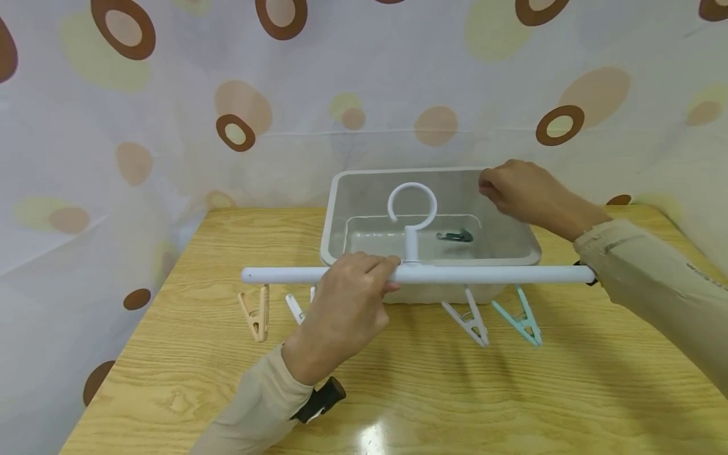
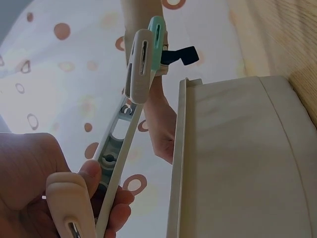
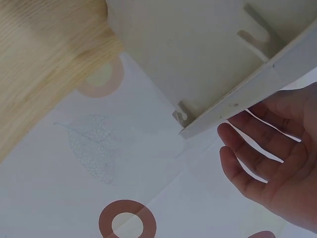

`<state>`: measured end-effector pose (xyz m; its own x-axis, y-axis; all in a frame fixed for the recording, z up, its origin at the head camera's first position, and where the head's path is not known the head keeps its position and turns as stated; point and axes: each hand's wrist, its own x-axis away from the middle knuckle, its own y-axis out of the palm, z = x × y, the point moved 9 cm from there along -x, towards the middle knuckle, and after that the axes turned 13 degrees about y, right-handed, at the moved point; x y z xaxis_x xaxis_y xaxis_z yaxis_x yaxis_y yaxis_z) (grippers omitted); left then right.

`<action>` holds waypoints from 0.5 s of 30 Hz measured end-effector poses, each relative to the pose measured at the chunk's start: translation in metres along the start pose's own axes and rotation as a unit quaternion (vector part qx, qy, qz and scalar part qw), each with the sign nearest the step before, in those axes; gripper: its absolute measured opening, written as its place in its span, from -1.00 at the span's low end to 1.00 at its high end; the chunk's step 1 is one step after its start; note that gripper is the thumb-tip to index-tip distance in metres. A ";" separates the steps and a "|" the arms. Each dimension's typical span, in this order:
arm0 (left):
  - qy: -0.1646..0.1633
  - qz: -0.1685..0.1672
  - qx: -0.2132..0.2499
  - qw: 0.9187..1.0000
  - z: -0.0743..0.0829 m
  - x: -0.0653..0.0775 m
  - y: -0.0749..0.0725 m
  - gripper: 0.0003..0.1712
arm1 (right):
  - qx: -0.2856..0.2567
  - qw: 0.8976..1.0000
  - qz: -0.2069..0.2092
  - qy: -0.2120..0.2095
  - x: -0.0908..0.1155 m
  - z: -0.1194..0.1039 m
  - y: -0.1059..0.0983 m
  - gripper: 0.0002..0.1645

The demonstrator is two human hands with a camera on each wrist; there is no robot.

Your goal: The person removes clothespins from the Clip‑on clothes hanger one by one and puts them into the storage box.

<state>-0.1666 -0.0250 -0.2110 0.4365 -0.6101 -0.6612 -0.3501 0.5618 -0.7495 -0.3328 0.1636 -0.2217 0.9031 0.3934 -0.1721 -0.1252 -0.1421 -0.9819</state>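
In the head view, a pale plastic bin (image 1: 364, 193) is set at the far side of a wooden table (image 1: 188, 392), and a small dark green clip (image 1: 455, 237) is seen on its floor, towards the right. In front of the bin's near rim, a white hanger (image 1: 489, 274) is held level by the left hand (image 1: 347, 303), its bar gripped just left of the open ring hook. Below the bar, a tan clip (image 1: 263, 309) and a white clip (image 1: 295, 308) are seen on the left, a pale grey clip (image 1: 481, 322) and a mint clip (image 1: 529, 316) on the right. The right hand (image 1: 517, 188) is held over the bin's right side, well apart from the dark green clip.

In the left wrist view, the bar is clasped between thumb and fingers, sockets being shown along its underside. The tan clip is seen just beside the hand.

In the right wrist view, the fingers are spread and loosely bent beside the bin's rim; the thumb is hidden.
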 end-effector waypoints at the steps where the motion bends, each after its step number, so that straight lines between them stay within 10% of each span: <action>1: 0.000 0.000 0.000 1.000 0.000 0.000 0.000 -0.71 | -0.001 1.000 0.000 0.001 0.000 0.001 -0.001 -0.88; 15: 0.002 0.006 -0.002 1.000 0.000 0.001 0.000 -0.73 | -0.013 1.000 0.008 0.028 0.012 0.017 -0.015 -0.83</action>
<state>-0.1659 -0.0256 -0.2116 0.4288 -0.6049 -0.6709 -0.3582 0.5679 -0.7410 -0.3270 0.1857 -0.2100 0.9225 0.3401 -0.1825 -0.1297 -0.1719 -0.9765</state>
